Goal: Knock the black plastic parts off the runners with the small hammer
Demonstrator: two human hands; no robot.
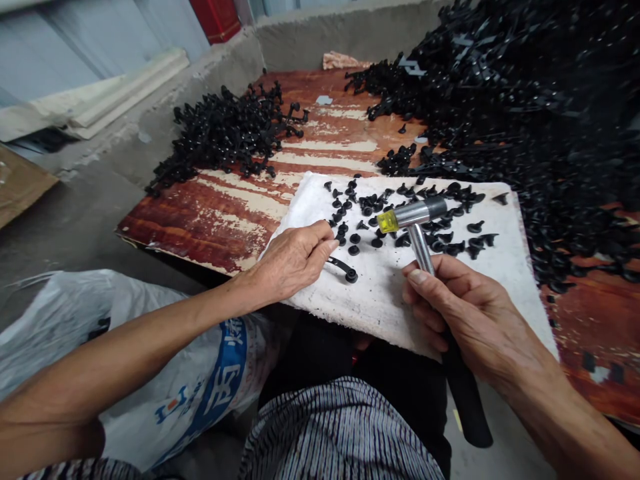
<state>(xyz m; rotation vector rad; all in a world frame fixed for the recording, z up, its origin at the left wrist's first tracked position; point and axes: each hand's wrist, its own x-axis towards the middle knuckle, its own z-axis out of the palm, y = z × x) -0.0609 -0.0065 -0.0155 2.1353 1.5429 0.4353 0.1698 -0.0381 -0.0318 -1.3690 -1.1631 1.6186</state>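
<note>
Far left, a white plastic sack (160,360) with a blue printed band slumps on the floor beside the board's near edge. Above it, on the worn red-brown board (165,223), sits a loose pile of black parts (225,130), pale streaks of bare surface running off to its right.

Now the left hand (295,260), reaching in over the corner of the white cloth (370,307): thumb and forefinger are pinched narrow on a slim black crank (351,275). One end disappears at the fingertips — hidden there — while the other, with its round knob, pokes out to the right, low over the cloth. Just beyond it, small black knobs (355,250) are scattered across the cloth's far half, some upright, some tipped over.

Next, the hammer (417,213), its head in front of those knobs, yellow face pointing left and dark face right. The right hand (460,300) has it wrapped firmly, fist high on the handle, metal neck rising out of the grip and the black handle slanting out below. The crank lies to the left of this fist, well apart. Far right, a great dark heap (530,120) covers the board.
</note>
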